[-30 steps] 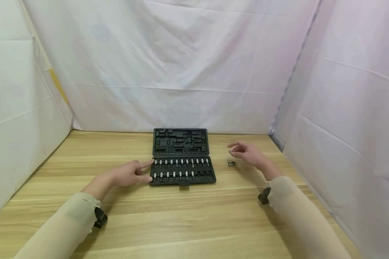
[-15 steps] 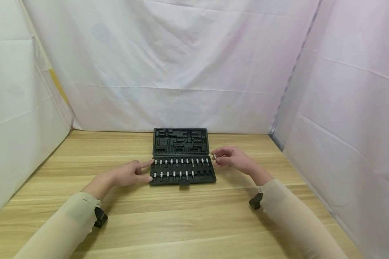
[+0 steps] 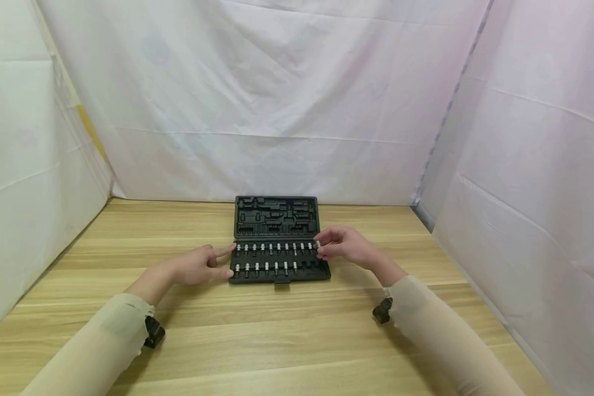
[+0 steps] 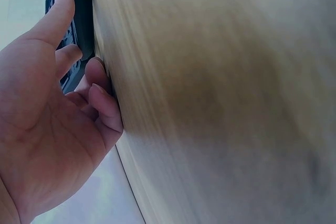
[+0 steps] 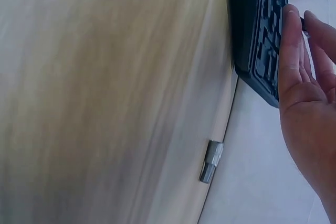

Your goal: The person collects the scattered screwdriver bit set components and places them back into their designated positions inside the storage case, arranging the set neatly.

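A black bit-socket case (image 3: 304,278) lies open on the wooden table (image 3: 257,341). Its lower tray carries two rows of silver bit sockets (image 3: 266,269). My left hand (image 3: 193,266) rests its extended index finger and thumb on the case's left edge; its other fingers (image 4: 107,108) bend beneath. At the tray's right end, over the upper row, my right hand (image 3: 347,245) pinches a bit socket (image 3: 318,243) between thumb and fingers. Only the dark tip (image 5: 304,24) of that piece shows in the right wrist view. A loose bit socket (image 5: 211,161) lies on the table there.
The lid (image 3: 277,216) of the case leans back behind the tray, with moulded recesses. A few slots at the right of the front row (image 3: 311,265) hold no socket. White curtains (image 3: 257,110) enclose the table at the back and sides.
My right hand has moved left from beside the loose sockets to the case's right end, carrying the pinched bit socket. My left hand has stayed on the case's left edge.
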`<state>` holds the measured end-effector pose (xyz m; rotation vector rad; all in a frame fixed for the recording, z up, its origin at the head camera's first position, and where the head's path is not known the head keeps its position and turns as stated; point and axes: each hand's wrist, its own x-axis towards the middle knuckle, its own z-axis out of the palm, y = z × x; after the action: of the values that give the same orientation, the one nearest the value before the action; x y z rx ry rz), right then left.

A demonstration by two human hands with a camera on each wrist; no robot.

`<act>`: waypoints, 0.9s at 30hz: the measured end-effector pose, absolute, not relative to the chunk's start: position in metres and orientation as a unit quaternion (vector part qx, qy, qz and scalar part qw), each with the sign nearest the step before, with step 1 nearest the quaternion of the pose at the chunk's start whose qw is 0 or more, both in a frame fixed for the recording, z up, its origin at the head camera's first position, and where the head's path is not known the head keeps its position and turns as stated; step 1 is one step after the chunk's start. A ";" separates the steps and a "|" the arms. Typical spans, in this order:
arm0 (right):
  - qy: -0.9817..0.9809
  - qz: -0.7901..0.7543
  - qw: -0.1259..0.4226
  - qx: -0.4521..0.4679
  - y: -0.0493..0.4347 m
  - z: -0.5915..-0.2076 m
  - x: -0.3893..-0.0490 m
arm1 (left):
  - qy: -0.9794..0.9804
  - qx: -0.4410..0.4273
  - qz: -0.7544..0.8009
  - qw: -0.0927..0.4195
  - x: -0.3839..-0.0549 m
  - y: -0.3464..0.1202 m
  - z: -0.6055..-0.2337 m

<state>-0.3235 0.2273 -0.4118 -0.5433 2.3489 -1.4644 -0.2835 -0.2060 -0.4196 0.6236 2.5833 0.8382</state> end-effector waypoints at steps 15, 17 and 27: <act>0.884 -0.406 0.121 -0.198 0.205 -0.418 -0.324 | 0.913 0.224 0.292 0.177 -0.284 -0.207 -0.420; 0.891 -0.385 0.118 -0.209 0.201 -0.418 -0.325 | 0.913 0.223 0.292 0.177 -0.284 -0.207 -0.420; 0.896 -0.358 0.157 -0.211 0.189 -0.421 -0.325 | 0.913 0.222 0.294 0.174 -0.283 -0.206 -0.419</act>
<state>-0.3254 0.1887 -0.4207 -0.6031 2.5637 -1.0230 -0.2831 -0.2062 -0.4188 0.6296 2.5888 0.8325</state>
